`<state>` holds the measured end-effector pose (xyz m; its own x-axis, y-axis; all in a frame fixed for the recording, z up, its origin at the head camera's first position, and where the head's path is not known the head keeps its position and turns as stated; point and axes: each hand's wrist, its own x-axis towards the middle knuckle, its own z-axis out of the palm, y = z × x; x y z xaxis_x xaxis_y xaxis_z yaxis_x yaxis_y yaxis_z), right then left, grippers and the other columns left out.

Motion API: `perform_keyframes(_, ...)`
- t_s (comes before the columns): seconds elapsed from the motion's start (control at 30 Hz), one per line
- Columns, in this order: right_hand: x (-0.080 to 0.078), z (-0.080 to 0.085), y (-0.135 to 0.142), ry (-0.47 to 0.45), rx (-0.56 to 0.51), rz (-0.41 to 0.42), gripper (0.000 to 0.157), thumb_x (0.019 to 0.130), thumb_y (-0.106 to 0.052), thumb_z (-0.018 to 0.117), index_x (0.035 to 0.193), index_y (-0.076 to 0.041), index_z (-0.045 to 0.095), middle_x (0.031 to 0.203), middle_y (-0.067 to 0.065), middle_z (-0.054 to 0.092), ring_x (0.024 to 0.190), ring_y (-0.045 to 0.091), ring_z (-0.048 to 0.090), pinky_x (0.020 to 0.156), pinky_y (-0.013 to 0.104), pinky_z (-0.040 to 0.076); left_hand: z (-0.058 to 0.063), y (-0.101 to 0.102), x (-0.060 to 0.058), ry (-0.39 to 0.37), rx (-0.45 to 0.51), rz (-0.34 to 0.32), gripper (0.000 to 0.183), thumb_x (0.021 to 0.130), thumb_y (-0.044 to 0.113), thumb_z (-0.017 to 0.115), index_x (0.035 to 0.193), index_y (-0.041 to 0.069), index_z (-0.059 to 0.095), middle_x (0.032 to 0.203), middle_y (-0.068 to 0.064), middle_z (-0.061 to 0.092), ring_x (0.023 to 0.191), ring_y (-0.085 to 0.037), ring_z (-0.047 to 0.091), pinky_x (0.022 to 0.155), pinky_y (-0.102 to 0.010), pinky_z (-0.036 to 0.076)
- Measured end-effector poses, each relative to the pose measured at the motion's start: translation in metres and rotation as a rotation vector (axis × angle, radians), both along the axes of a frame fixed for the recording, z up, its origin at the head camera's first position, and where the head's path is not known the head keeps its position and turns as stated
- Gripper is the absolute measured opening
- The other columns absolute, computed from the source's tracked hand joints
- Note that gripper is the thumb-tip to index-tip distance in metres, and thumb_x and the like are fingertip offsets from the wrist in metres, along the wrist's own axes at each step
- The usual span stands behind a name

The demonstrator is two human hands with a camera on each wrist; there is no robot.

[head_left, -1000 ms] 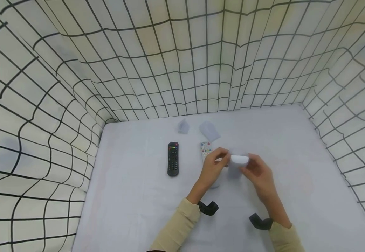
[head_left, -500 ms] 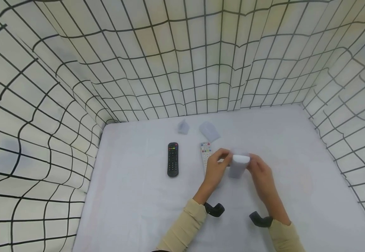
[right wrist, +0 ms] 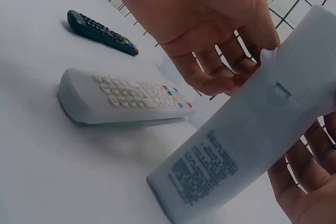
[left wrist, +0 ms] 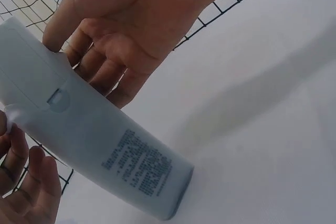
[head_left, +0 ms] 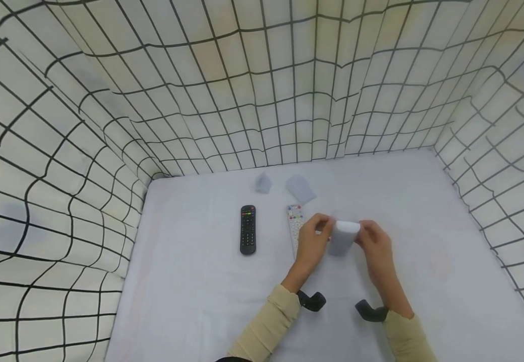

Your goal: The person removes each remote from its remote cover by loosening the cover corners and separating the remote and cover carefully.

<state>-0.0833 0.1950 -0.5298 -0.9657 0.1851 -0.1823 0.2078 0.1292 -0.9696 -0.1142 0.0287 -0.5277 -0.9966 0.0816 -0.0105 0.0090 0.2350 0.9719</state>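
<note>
A white remote control (head_left: 344, 239) in a thin translucent sleeve stands tilted between my two hands. Its back, with a battery cover and a printed label, faces the camera in the left wrist view, where the remote control (left wrist: 113, 124) slants down toward the table. My left hand (head_left: 312, 244) pinches the film at the upper left side of the remote. On the other side, my right hand (head_left: 376, 246) pinches the upper right edge between thumb and fingers. The film bunches near the fingertips in the right wrist view.
Left of my hands lies a white remote (head_left: 295, 221) with coloured buttons, partly covered by my left hand. Farther left is a black remote (head_left: 247, 230). Two translucent sleeves, one crumpled (head_left: 263, 182) and one flat (head_left: 300, 188), lie near the back. Grid-patterned cloth walls (head_left: 262, 115) surround the white table (head_left: 189, 281).
My left hand has shifted slightly to the right, exposing more of the white remote on the table. The held remote has tipped, so more of its length shows below its top end.
</note>
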Motion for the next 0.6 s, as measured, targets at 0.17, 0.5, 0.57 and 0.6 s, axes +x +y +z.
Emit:
perform_keyframes(0.17,-0.002,-0.002,0.0,-0.069,0.057,-0.013,0.025,0.109,-0.019,0.053,0.125,-0.002,0.059,0.133,0.009,0.065,0.109,-0.004,0.061,0.089,0.008,0.051,-0.009,0.001,0.0,0.027,-0.09,0.013,0.025,0.105,0.036,0.063,0.112,0.015,0.073,0.102,-0.002,0.077,0.089,-0.006,0.067,0.074,-0.019,0.054)
perform_keyframes(0.5,-0.005,-0.014,0.002,-0.118,0.105,-0.019,0.022,0.107,-0.013,0.05,0.123,-0.001,0.06,0.134,0.016,0.065,0.108,0.002,0.06,0.085,0.009,0.051,-0.017,0.002,0.0,0.144,-0.237,0.023,0.018,0.104,0.03,0.063,0.105,0.015,0.073,0.085,0.001,0.069,0.072,-0.003,0.053,0.061,-0.017,0.044)
perform_keyframes(0.57,-0.005,-0.016,0.002,-0.112,0.108,-0.01,0.022,0.107,-0.013,0.05,0.123,-0.001,0.06,0.133,0.018,0.065,0.108,0.004,0.061,0.085,0.01,0.052,-0.02,0.002,-0.001,0.155,-0.27,0.026,0.018,0.105,0.03,0.063,0.105,0.015,0.073,0.083,0.002,0.067,0.07,-0.004,0.052,0.06,-0.017,0.043)
perform_keyframes(0.6,-0.006,-0.017,0.002,-0.112,0.111,-0.005,0.023,0.107,-0.013,0.051,0.123,-0.001,0.061,0.132,0.018,0.065,0.109,0.006,0.061,0.085,0.01,0.052,-0.021,0.003,-0.001,0.158,-0.286,0.026,0.018,0.105,0.03,0.063,0.105,0.016,0.073,0.082,0.003,0.066,0.07,-0.004,0.051,0.06,-0.017,0.042)
